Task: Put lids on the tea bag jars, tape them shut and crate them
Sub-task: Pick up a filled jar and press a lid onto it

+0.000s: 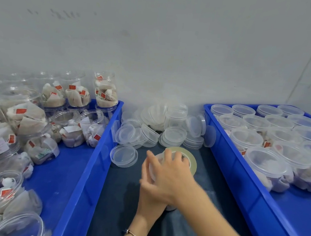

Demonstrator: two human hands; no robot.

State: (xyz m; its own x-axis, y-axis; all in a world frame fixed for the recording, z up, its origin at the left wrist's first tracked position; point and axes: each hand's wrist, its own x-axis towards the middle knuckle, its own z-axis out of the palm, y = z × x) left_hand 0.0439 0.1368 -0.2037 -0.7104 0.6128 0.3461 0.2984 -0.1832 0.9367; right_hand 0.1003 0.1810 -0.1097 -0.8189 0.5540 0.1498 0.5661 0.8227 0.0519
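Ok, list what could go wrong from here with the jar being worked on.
1. Both hands crowd one jar: the right hand covers it with the tape roll, so the lid could seat crooked unseen.
2. The loose lid pile sits just beyond the hands; a sweep of the roll might scatter lids.
3. Open jars in the left crate lie tilted, so tea bags may spill.
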